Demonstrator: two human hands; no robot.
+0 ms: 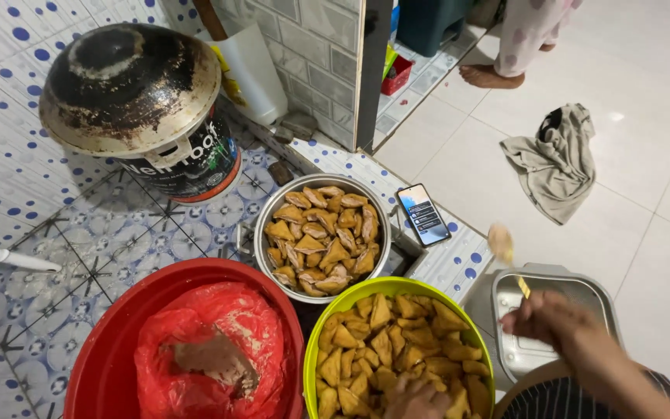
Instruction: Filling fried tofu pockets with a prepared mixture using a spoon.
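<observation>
My left hand [416,399] rests among the fried tofu triangles [397,345] in the green basin [313,341], at the near edge of the scene; its fingers curl down into the pile, but I cannot tell whether they have closed on a piece. My right hand [548,316] hovers to the right, above the square metal tray [583,291], fingers pinched around a thin yellowish stick [523,287] whose far end blurs into a pale spoon-like tip [500,242].

Just beyond the green basin, touching its rim, sits a round metal pot [269,213] filled with more tofu pieces. To the left lies a red basin [106,357] holding a crumpled red plastic bag [211,341]. Farther left and back, a blackened wok [129,85] sits upside down on a bucket [195,167]. A phone [423,214] lies on the tiled ledge right of the pot, a grey cloth [556,159] on the white floor beyond, and another person's bare foot [486,75] at the far edge.
</observation>
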